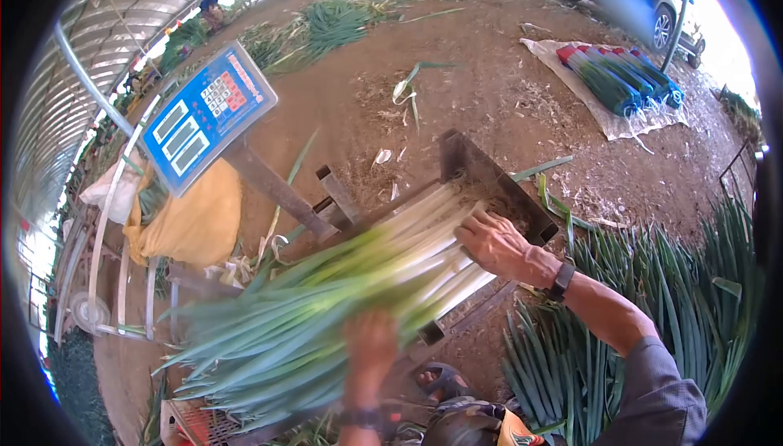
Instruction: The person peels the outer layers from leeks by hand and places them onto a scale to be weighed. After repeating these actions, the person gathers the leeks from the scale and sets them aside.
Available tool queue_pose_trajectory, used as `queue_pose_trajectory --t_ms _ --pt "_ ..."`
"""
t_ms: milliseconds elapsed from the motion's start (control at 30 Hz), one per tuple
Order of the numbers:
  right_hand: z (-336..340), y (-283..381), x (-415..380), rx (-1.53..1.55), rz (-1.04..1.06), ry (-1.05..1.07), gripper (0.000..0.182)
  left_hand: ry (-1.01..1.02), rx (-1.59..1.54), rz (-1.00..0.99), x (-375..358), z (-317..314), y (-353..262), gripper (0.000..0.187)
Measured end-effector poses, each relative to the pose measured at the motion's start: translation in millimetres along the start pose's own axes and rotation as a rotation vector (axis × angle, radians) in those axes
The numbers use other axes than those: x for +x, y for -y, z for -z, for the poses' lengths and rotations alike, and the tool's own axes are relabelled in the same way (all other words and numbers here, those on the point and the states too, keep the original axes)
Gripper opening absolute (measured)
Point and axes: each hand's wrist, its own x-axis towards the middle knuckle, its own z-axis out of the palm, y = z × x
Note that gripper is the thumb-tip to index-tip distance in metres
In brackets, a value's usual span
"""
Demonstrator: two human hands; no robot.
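1. Left hand: it lies over the leaves, toward the wearer from the end plate. Motion blur hides its fingers; whether they are spread or pinching cannot be told. Its contact should be flat and light, since leaves likely crease under point pressure.

2. Onions: the bundle lies on its side on the metal frame, white stems toward the plate, leaves fanning away from it. Both hands should support the bundle, as the long leaves seem apt to slide or droop.

3. Right hand: back up, fingers bent and slightly parted over the white stems, just beside the plate. Whether it pinches any stem cannot be told. Pressure here should be even, aligning root ends against the plate without bruising.

4. Pile: more onions lie right of the plate. Elbow clearance is advisable.

5. Display: it stands left of and beyond the plate; leaf tips should not snag its post.
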Motion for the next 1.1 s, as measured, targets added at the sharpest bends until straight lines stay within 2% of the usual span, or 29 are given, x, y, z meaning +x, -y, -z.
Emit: queue_pose_trajectory --t_ms 33,133,167,267,367,500,567,667,733,800,900,1000,1033,1067,1100 --pt "-2.4 6.3 9.0 -0.054 0.102 -0.118 0.01 0.022 0.002 0.014 -1.1 0.7 0.8 0.035" --pt "-14.9 16.3 30.6 -0.031 0.215 -0.02 0.01 0.044 0.008 0.024 -0.5 1.8 0.4 0.033" --pt "-16.4 19.2 35.0 -0.059 0.194 0.051 0.01 0.022 0.006 0.014 -0.6 -1.1 1.3 0.033" --pt "-30.8 6.6 39.9 -0.061 0.209 0.222 0.033 0.022 -0.004 0.024 -0.2 1.1 -0.9 0.032" --pt "-20.6 6.9 54.2 -0.006 0.154 0.383 0.031 0.04 0.004 0.046 1.1 -1.0 -1.9 0.033" --pt "-31.3 10.0 47.4 -0.086 0.181 0.27 0.024 0.142 -0.052 0.093 3.5 11.4 -6.3 0.041" --pt "-48.9 5.6 37.6 -0.131 0.254 0.163 0.021 0.298 -0.196 0.278 9.5 27.8 -19.5 0.045" --pt "-44.9 12.2 38.9 -0.153 0.276 0.114 0.015 0.392 -0.238 0.352 6.6 45.0 -35.1 0.051" --pt "-47.3 17.1 35.2 -0.12 0.283 0.07 0.012 0.336 -0.206 0.288 2.1 39.8 -34.7 0.053" --pt "-48.6 20.8 34.1 -0.12 0.241 0.14 0.011 0.197 -0.219 0.178 -9.0 25.1 -29.7 0.051" --pt "-26.5 29.6 43.8 -0.145 0.121 0.36 0.014 -0.078 -0.37 -0.042 -13.1 26.1 -30.6 0.044" --pt "-20.7 32.6 47.8 -0.12 0.075 0.461 0.015 -0.186 -0.402 0.093 -10.4 21.8 -29.0 0.033" --pt "-18.0 33.3 47.3 -0.135 0.07 0.482 0.013 -0.281 -0.468 0.193 -6.7 31.2 -39.0 0.026" --pt "-14.2 32.9 45.9 -0.152 0.062 0.505 0.012 -0.347 -0.356 0.151 -2.6 32.8 -39.4 0.026" --pt "-6.8 32.0 44.5 -0.098 0.073 0.512 0.018 -0.408 -0.243 0.107 0.7 33.5 -38.3 0.026"
